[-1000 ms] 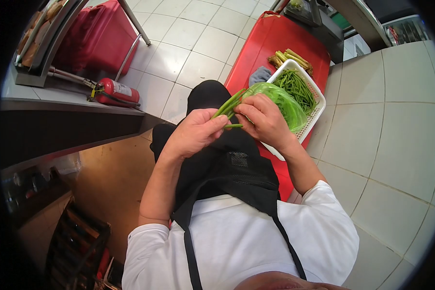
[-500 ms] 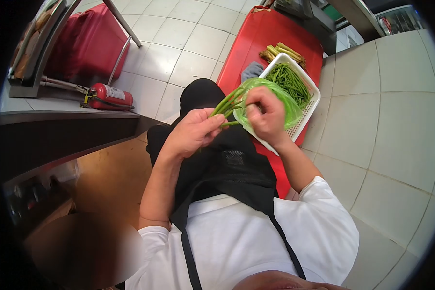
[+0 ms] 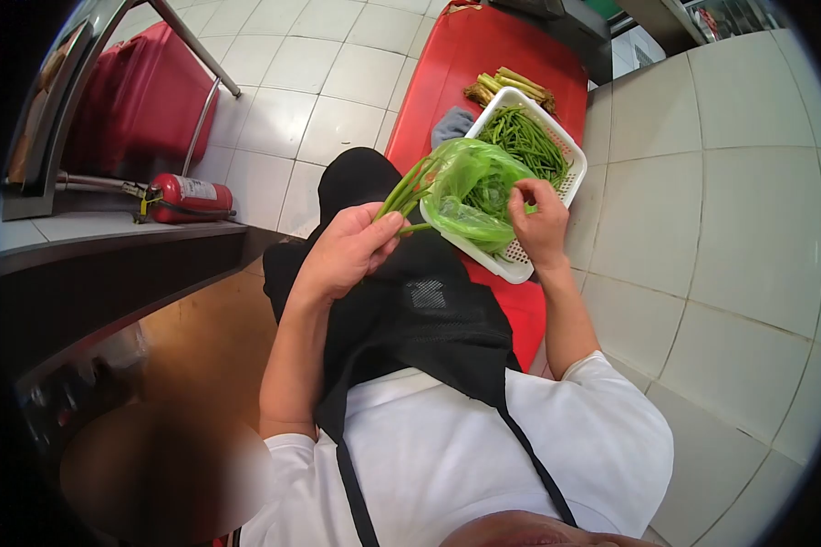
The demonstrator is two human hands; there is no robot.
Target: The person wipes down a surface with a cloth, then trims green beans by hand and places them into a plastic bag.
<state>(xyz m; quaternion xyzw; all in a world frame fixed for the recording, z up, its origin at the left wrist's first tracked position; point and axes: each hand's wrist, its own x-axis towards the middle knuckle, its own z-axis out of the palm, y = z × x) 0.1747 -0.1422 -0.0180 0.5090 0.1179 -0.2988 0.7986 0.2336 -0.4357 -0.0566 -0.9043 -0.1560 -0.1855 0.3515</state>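
A small bunch of long green beans (image 3: pixel 405 190) is gripped in my left hand (image 3: pixel 354 248), the stalks pointing up and away above my lap. Beside them a thin green plastic bag (image 3: pixel 454 193) lies open over the near end of a white basket (image 3: pixel 570 185), with green pieces showing inside it. My right hand (image 3: pixel 540 219) is at the bag's right edge, thumb and fingers pinched together on the rim. Cut green beans (image 3: pixel 525 141) fill the far part of the basket.
The basket stands on a red bench (image 3: pixel 429 87). Behind it lie a bundle of pale stalks (image 3: pixel 511 87) and a grey cloth (image 3: pixel 452 126). To the left are a fire extinguisher (image 3: pixel 187 199), a red bin (image 3: pixel 146 105) and a dark counter edge (image 3: pixel 119 273). A tiled wall (image 3: pixel 693 210) borders the right.
My right hand has moved from over the bag's middle to its right edge, uncovering the opening. My left hand keeps hold of the beans. The whole view has shifted slightly.
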